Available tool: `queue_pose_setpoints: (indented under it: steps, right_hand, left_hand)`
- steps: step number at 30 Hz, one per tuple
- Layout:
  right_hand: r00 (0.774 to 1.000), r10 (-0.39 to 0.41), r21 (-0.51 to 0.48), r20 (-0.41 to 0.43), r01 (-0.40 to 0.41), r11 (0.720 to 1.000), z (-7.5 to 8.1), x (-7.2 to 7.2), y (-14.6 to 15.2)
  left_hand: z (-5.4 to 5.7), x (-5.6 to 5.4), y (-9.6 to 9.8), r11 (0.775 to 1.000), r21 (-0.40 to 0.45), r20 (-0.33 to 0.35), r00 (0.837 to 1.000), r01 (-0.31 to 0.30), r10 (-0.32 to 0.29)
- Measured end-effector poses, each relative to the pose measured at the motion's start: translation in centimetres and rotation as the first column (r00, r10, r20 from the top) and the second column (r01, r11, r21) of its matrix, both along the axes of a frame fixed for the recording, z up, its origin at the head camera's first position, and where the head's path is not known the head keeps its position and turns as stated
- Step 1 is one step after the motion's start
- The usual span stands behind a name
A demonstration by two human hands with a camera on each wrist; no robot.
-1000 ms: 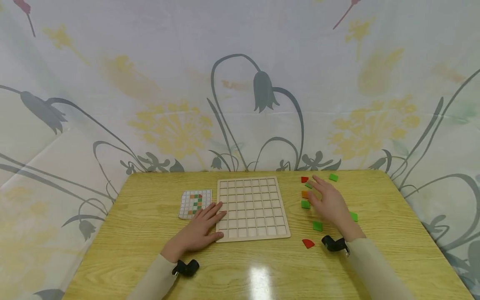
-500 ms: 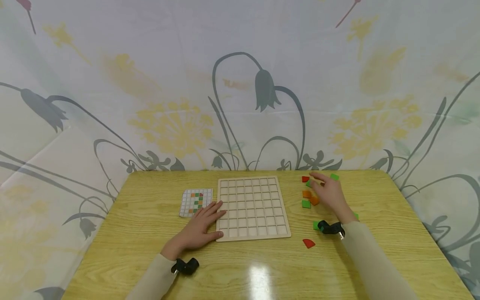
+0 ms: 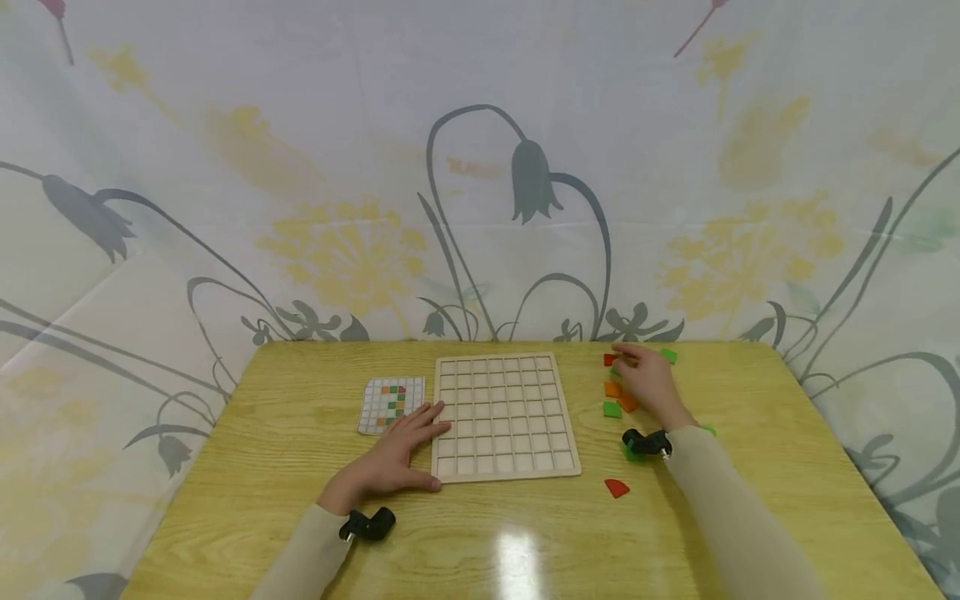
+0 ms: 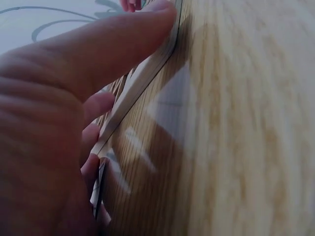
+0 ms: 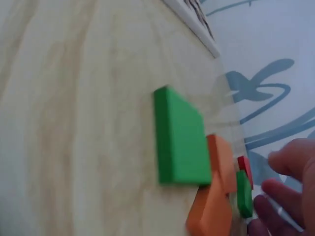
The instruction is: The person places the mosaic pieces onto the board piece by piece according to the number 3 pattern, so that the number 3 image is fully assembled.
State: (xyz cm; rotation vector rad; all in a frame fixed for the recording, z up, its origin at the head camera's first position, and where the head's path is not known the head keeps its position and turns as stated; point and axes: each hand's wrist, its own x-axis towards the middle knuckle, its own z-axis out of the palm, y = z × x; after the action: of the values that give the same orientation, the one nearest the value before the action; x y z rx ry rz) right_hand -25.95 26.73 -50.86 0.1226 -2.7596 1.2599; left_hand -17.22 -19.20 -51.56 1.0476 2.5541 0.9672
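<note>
Along the left edge of a pale wooden grid board (image 3: 504, 417) rests the left hand (image 3: 390, 457), fingers spread, beside a white card printed with coloured squares (image 3: 392, 405). Right of the board, on the yellow wood-grain surface (image 3: 450, 542), the right hand (image 3: 652, 387) bends its fingers near a flat green tile (image 5: 243, 194) and a small red piece (image 5: 245, 167); whether it grips anything cannot be told.

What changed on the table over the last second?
The right hand shifted slightly farther out and leftward, and a second orange piece came into view. The left hand stayed by the board; board and card stayed put.
</note>
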Motion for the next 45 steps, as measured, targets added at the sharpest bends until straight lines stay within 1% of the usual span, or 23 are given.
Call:
queue_pose_setpoints:
  steps: [4,5,9,12,17,21,26,31,35,39,45]
  right_hand:
    - [0.998,0.027,0.077,0.049,-0.031,0.997,-0.1,-0.5,-0.2]
    - [0.998,0.026,0.08,0.062,-0.031,0.996,-0.1,-0.6,-0.3]
    - [0.994,-0.007,0.034,0.109,0.003,0.999,0.1,-0.9,-0.2]
    - [0.992,-0.028,-0.002,0.122,0.028,1.0,0.3,-1.0,-0.1]
    - [0.994,-0.044,0.017,0.097,0.043,0.999,0.2,-1.0,-0.1]
    - [0.994,-0.066,0.017,0.084,0.065,0.998,0.2,-0.8,-0.3]
    - [0.991,-0.08,-0.013,0.105,0.082,0.997,0.3,-0.6,-0.8]
    - [0.991,-0.1,0.02,0.094,0.098,0.995,0.5,-0.8,-1.2]
    - [0.988,-0.111,0.028,0.103,0.109,0.994,0.3,-0.8,-1.3]
    - [0.986,-0.124,0.045,0.111,0.12,0.992,0.0,-0.8,-1.5]
    - [0.985,-0.148,0.089,0.091,0.14,0.986,-0.1,-0.8,-1.7]
  left_hand:
    - [0.2,0.0,0.0,1.0,0.008,0.011,1.0,0.014,-0.015]
    - [0.3,-0.1,0.0,1.0,0.006,0.009,1.0,0.014,-0.014]
    - [0.4,-0.2,0.0,1.0,0.001,0.004,1.0,0.008,-0.008]
    - [0.4,-0.2,0.1,1.0,-0.007,0.005,1.0,0.003,-0.003]
    - [0.7,-0.3,0.3,1.0,-0.005,0.012,1.0,0.007,-0.007]
    - [0.5,-0.2,0.4,1.0,0.01,0.01,1.0,0.008,-0.008]
    - [0.4,0.0,0.4,1.0,0.021,0.011,1.0,-0.001,0.001]
    - [0.2,0.0,0.3,1.0,0.031,0.004,1.0,-0.003,0.003]
    - [0.0,0.0,0.3,0.999,0.031,0.011,1.0,-0.011,0.01]
    - [-0.1,0.1,0.2,0.999,0.036,0.015,1.0,-0.025,0.025]
    - [-0.5,0.1,0.1,0.998,0.051,-0.001,0.999,-0.047,0.047]
